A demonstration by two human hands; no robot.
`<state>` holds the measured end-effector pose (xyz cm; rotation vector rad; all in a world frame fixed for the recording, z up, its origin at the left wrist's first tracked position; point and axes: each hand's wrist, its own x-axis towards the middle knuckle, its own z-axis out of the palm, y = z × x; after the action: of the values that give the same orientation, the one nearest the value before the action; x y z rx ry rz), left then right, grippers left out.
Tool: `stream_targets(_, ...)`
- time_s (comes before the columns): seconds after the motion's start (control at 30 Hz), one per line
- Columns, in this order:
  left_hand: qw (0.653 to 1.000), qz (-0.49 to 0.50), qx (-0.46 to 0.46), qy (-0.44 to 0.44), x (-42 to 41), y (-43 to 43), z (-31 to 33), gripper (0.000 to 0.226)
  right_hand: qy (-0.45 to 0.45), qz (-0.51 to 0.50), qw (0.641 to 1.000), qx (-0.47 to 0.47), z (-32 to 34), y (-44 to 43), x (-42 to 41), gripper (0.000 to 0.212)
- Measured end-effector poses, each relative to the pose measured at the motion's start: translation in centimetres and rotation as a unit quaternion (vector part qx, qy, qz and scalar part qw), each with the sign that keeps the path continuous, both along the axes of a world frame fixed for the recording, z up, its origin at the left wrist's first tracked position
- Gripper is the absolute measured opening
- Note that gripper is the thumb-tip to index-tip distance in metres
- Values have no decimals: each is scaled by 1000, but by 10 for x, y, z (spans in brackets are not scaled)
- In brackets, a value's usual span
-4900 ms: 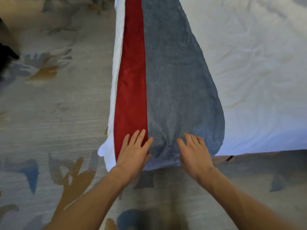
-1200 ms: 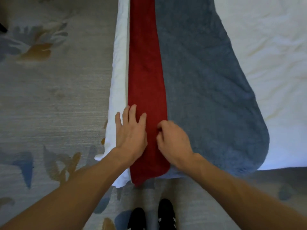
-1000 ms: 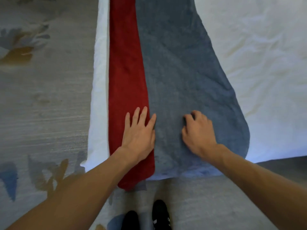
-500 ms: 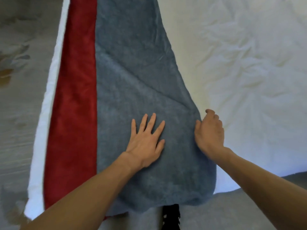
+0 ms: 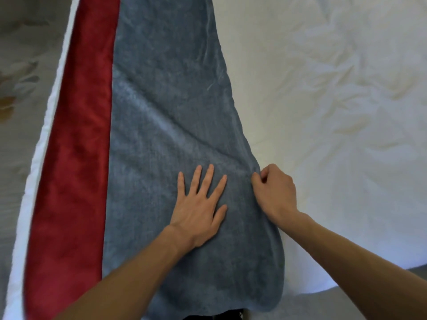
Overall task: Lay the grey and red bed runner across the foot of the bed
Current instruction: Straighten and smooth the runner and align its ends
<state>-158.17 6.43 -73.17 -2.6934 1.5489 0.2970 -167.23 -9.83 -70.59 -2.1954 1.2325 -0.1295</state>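
Head view. Right hand (image 5: 275, 192): fingers curled, pinching the grey side edge of the bed runner (image 5: 166, 100), probably to tug out the diagonal crease (image 5: 184, 132). Left hand (image 5: 198, 209): flat, fingers spread, pressing the grey pile as an anchor. Runner: lies lengthwise along the bed's foot on the white duvet (image 5: 335, 112), with the red band (image 5: 78, 135) nearest the edge.

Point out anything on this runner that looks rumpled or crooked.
A diagonal crease runs across the grey part of the runner, ending at its right edge, where the right hand pinches it. The left hand lies flat beside it. The red band looks smooth.
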Motion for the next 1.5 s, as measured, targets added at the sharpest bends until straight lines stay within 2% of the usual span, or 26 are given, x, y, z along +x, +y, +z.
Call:
stream_targets(0.13, 1000, 2, 1, 4, -1, 0, 1, 64, -98, -64, 986, 123, 7, -5, 17, 27)
stream_targets(0.23, 1000, -2, 0, 7, 0, 0, 3, 64, -125, -71, 979, 144, 8, -14, 31, 18)
stream_targets(0.3, 1000, -4, -4, 11, 0, 1, 4, 64, -104, -49, 985, 127, 6, -15, 36, 11)
stream_targets(0.4, 1000, -8, -7, 15, 1, 1, 7, 63, -51, -18, 997, 51, 1, -16, 37, 19)
stream_targets(0.5, 1000, -9, 0, 15, 3, 1, 9, 64, -21, -25, 999, -16, -1, -27, 36, 13)
stream_targets(0.73, 999, -38, -1, 22, 13, 11, 9, 63, 28, -47, 997, -56, -7, -26, 38, 5)
stream_targets(0.8, 1000, -16, -3, 18, 22, 13, 11, 63, 20, -52, 997, -44, -7, -22, 42, 9)
stream_targets(0.9, 999, 51, 10, -5, 55, 25, 13, 65, 20, -60, 998, -5, -4, -24, 50, 26)
stream_targets(1.03, 995, 94, 34, -13, 92, 53, 9, 64, -6, -145, 988, 56, 2, -42, 64, 41)
stream_targets(1.17, 996, 83, 27, -17, 93, 62, 4, 62, 12, -159, 987, 15, 2, -45, 63, 33)
stream_targets(1.3, 995, 87, 16, -37, 90, 64, -4, 61, 39, -122, 987, -95, -8, -20, 70, 21)
stream_targets(1.37, 995, 91, 2, -43, 89, 64, -7, 61, 42, -91, 985, -142, -11, -4, 75, 29)
stream_targets(1.5, 995, 83, -16, -47, 91, 65, -12, 61, 104, -43, 974, -199, -20, 25, 71, 57)
